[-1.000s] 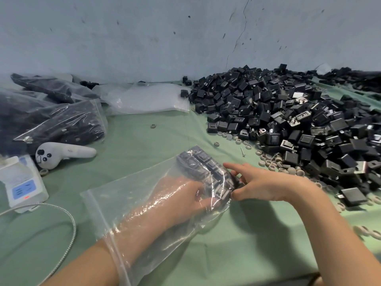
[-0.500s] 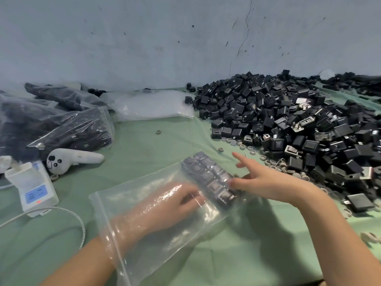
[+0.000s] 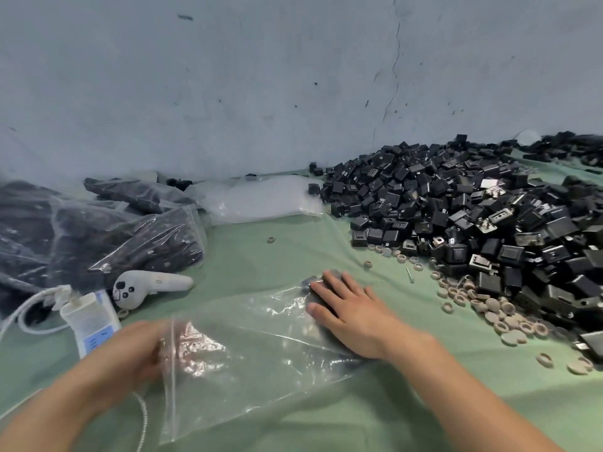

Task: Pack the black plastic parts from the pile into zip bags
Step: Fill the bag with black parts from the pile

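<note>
Your right hand [image 3: 350,313] lies flat, fingers spread, pressing black plastic parts [image 3: 310,282] inside the clear zip bag [image 3: 261,347]. Your blurry left hand [image 3: 140,349] pinches the bag's mouth. The big black pile [image 3: 473,223] sits right of the bag.

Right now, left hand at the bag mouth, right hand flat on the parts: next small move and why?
Probably pinch the zip bag mouth shut with the left hand. That hand sits at the bag's open edge, blurred, and the right hand lies flat on the bag over the black parts at its far end, pinning them. The bag lies flat on the green cloth, so sealing looks next.
</note>
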`<state>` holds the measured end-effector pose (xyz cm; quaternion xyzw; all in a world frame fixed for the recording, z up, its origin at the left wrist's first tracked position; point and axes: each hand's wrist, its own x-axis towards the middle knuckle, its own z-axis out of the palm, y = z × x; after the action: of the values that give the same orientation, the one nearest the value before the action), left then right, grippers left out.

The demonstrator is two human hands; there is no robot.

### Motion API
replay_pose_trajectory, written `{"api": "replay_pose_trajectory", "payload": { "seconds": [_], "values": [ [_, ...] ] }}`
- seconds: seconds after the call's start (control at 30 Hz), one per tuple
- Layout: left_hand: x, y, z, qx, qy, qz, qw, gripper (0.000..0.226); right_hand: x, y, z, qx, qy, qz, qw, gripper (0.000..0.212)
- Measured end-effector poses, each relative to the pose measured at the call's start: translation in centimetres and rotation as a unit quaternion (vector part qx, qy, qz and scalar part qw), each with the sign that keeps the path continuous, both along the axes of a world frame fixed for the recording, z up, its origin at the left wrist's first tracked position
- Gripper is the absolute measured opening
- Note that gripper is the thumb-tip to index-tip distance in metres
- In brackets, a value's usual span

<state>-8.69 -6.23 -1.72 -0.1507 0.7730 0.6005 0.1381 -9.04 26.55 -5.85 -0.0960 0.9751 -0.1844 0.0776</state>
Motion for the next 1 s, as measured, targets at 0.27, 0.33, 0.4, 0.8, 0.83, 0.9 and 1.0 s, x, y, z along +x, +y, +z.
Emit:
{"api": "replay_pose_trajectory", "payload": {
  "seconds": [0.27,0.33,0.4,0.8,0.83,0.9,1.0],
  "values": [
    [-1.1,2.2,0.2,-0.196,0.317,0.071,0.925,0.027,0.0,0.2,0.6,-0.081,0.035,-0.02,0.996,0.065],
    [-0.7,5.5,0.7,-0.224,0.356,0.014,0.907,0.022,-0.1,1.0,1.5,-0.166,0.097,-0.05,0.98,0.064],
    [-0.8,9.4,1.1,-0.246,0.387,-0.054,0.887,0.024,-0.1,2.0,2.6,-0.29,0.157,-0.115,0.937,0.058],
    [-7.9,37.7,-1.9,-0.264,0.302,-0.34,0.85,0.085,1.6,14.7,5.5,-0.689,0.204,-0.536,0.443,0.017],
    [-8.4,39.1,-2.2,-0.286,0.304,-0.35,0.838,0.088,1.8,15.2,5.3,-0.705,0.186,-0.539,0.421,0.016],
    [-9.3,41.1,-2.5,-0.346,0.294,-0.371,0.81,0.086,1.8,15.9,5.2,-0.719,0.168,-0.536,0.408,0.017],
    [-10.1,42.4,-2.6,-0.37,0.28,-0.354,0.812,0.07,1.7,16.4,5.4,-0.719,0.172,-0.524,0.423,0.017]
  ]
}}
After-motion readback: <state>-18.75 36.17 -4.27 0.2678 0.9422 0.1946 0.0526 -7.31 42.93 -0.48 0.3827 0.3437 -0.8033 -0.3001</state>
